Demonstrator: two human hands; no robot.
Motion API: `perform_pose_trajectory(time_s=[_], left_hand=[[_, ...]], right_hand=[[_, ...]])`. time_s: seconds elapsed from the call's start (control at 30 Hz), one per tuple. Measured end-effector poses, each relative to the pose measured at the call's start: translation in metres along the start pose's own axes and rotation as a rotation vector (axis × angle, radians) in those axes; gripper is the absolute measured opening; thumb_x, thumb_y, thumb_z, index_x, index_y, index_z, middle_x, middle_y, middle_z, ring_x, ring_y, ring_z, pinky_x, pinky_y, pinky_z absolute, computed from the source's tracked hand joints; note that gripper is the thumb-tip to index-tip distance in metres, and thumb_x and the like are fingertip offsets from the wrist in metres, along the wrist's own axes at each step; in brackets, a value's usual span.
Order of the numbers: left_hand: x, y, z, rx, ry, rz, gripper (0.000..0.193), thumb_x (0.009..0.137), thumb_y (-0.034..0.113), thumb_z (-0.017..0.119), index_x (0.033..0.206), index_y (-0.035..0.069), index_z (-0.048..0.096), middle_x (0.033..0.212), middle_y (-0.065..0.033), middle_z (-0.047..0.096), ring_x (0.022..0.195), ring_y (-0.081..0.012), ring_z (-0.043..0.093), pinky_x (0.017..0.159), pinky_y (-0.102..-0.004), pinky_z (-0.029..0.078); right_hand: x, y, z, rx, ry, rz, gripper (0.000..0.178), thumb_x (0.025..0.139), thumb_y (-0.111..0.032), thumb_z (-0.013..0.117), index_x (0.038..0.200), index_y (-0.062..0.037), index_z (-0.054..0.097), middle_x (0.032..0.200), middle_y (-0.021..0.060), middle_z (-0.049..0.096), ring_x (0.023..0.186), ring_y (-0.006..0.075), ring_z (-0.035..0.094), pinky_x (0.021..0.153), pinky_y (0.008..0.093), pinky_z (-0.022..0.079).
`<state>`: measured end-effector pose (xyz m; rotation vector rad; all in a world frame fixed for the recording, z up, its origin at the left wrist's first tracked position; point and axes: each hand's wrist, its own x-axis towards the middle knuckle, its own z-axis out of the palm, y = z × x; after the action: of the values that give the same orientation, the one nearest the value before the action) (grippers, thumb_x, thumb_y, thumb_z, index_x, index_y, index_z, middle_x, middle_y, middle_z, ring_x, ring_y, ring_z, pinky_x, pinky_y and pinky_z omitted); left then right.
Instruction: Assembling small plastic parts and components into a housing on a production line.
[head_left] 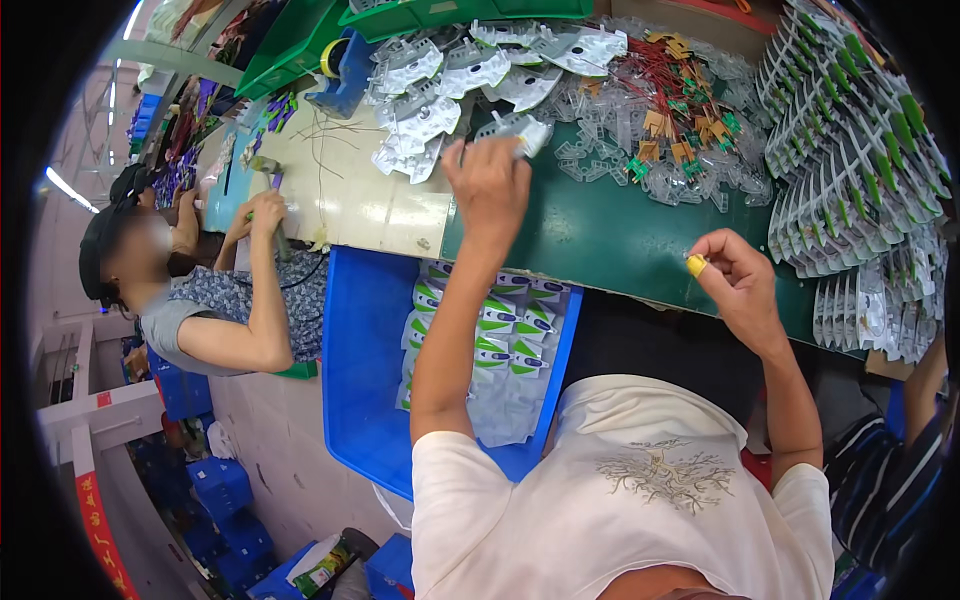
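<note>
My left hand [488, 190] is over the green work surface, its fingers closed on a white plastic housing [532, 136] that is slightly blurred. Just beyond it lies a loose pile of similar white and grey housings [440, 75]. My right hand [738, 290] is above the front edge of the table, finger and thumb brought together; anything between them is too small to tell. A yellow wrap [696, 265] circles one of its digits. Between the hands and further back lie small clear plastic parts [590, 150] and red wires [655, 80] with orange and green ends.
Rows of stacked white and green housings [850, 160] stand at the right. A blue bin [365, 400] below the table edge holds packaged white-and-green pieces [495, 320]. A blue tape dispenser [343, 75] and green trays [290, 50] are at the back. A co-worker [220, 300] handles a hammer-like tool [268, 168] at left.
</note>
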<state>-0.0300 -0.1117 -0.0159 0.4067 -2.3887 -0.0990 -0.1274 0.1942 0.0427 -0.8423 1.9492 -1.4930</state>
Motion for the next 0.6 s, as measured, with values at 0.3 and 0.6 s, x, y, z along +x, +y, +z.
perform_pose_trajectory(time_s=[0.3, 0.6], left_hand=[[-0.104, 0.114, -0.046, -0.225, -0.191, 0.140, 0.034, 0.073, 0.011, 0.076, 0.106, 0.009, 0.068, 0.104, -0.0045, 0.065, 0.100, -0.0225, 0.061, 0.098, -0.0438, 0.037], [-0.105, 0.108, -0.035, -0.303, -0.255, 0.106, 0.038, 0.067, 0.020, 0.083, 0.099, 0.006, 0.066, 0.112, -0.0117, 0.061, 0.109, -0.0307, 0.058, 0.096, -0.0470, 0.042]], right_hand=[[0.014, 0.000, 0.005, -0.446, -0.099, -0.245, 0.010, 0.085, -0.002, 0.061, 0.095, -0.0023, 0.063, 0.083, 0.0102, 0.061, 0.064, 0.0229, 0.059, 0.057, 0.0328, 0.047], [0.048, 0.027, 0.056, -0.827, -0.223, -0.593, 0.012, 0.078, -0.005, 0.067, 0.083, -0.0020, 0.056, 0.084, 0.0128, 0.057, 0.074, 0.0314, 0.063, 0.059, 0.0435, 0.051]])
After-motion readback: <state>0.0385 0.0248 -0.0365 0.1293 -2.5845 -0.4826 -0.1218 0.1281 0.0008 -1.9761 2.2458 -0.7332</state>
